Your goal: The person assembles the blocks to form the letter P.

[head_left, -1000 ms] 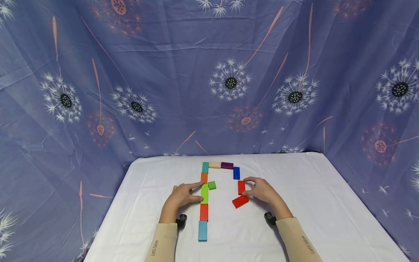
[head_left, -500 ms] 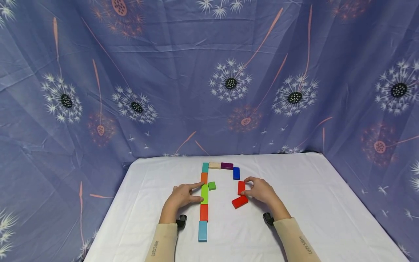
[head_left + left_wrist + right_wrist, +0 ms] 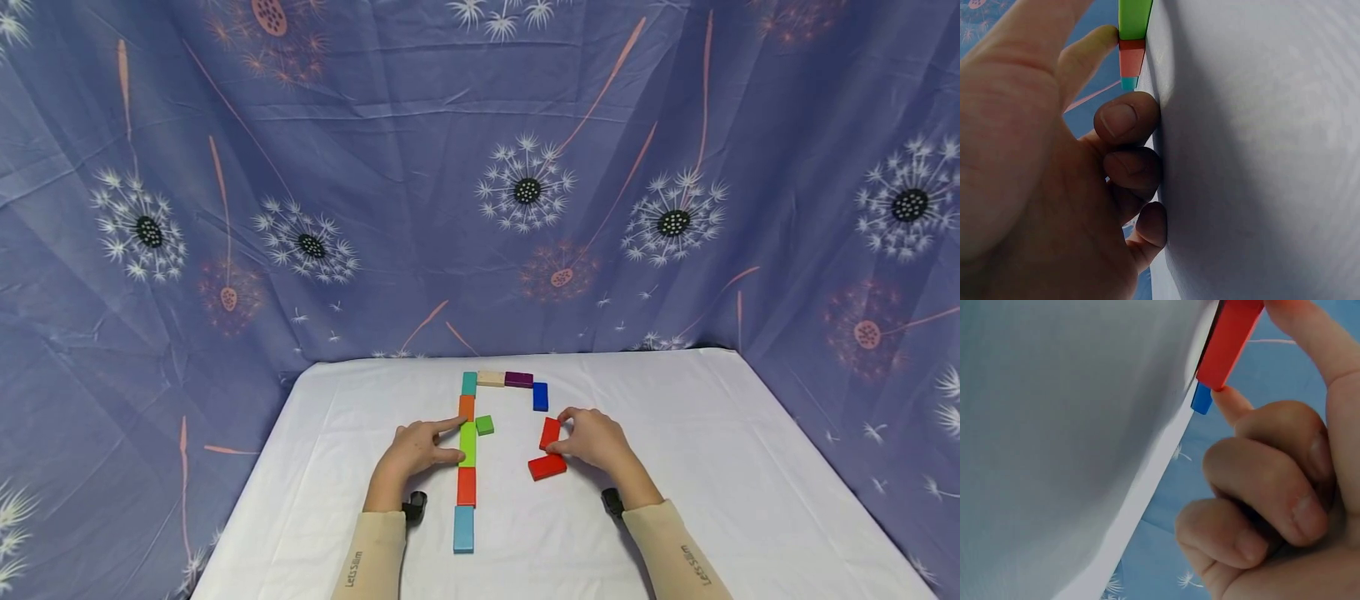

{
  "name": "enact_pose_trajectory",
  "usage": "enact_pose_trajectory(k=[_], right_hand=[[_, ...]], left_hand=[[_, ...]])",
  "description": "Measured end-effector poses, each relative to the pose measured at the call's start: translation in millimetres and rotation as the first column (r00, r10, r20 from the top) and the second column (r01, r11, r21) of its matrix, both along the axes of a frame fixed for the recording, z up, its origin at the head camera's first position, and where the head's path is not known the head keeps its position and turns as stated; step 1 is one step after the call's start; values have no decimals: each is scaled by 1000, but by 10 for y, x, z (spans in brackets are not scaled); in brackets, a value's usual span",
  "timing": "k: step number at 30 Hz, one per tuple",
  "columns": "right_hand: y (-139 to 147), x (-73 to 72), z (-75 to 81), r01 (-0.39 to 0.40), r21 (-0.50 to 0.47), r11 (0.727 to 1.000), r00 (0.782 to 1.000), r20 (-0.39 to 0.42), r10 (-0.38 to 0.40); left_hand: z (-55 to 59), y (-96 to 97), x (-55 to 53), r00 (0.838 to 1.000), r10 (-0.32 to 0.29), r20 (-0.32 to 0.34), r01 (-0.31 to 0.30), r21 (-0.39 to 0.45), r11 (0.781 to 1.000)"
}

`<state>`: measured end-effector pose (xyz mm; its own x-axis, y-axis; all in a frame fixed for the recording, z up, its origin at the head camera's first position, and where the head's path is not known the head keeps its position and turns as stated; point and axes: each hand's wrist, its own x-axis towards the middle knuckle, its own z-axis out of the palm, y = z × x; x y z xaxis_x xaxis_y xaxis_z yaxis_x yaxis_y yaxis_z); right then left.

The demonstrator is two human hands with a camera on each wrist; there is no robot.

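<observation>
In the head view, my left hand [image 3: 415,448] rests beside a column of coloured blocks, index finger and thumb spread along a light green block [image 3: 468,444]. The index tip lies where that block meets an orange block [image 3: 467,407]. The other fingers curl against the cloth in the left wrist view. My right hand [image 3: 596,438] pinches a tilted red block [image 3: 550,433] by its two ends, between index finger and thumb. Right below it lies a second red block [image 3: 547,467], turned nearly sideways. The right wrist view shows the pinched red block [image 3: 1229,347] with a blue block beyond.
A teal block [image 3: 469,383], a cream block [image 3: 491,378], a purple block [image 3: 519,380] and a blue block [image 3: 540,397] continue the outline. A green cube [image 3: 485,425] sits inside. Another red block [image 3: 467,486] and a light blue block [image 3: 463,530] end the column on the white cloth [image 3: 330,417].
The pinched red block has shifted slightly left and tilted under my right hand. The lower red block has slid a little left and turned flatter. My left hand has stayed in place.
</observation>
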<state>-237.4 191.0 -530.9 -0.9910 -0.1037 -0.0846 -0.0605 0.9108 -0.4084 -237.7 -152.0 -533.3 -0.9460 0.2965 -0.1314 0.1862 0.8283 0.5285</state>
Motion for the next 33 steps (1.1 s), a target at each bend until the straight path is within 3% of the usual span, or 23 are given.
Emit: enact_pose_trajectory(k=[16,33], right_hand=[[-24,-82,0,55,17,998,997,-54,-54],[-80,-131,-7,92,45,995,995,-38,-91]], left_hand=[[0,2,-7,1000,17,13,-17,3,1000],[10,11,1,1000,8,12,-8,1,1000]])
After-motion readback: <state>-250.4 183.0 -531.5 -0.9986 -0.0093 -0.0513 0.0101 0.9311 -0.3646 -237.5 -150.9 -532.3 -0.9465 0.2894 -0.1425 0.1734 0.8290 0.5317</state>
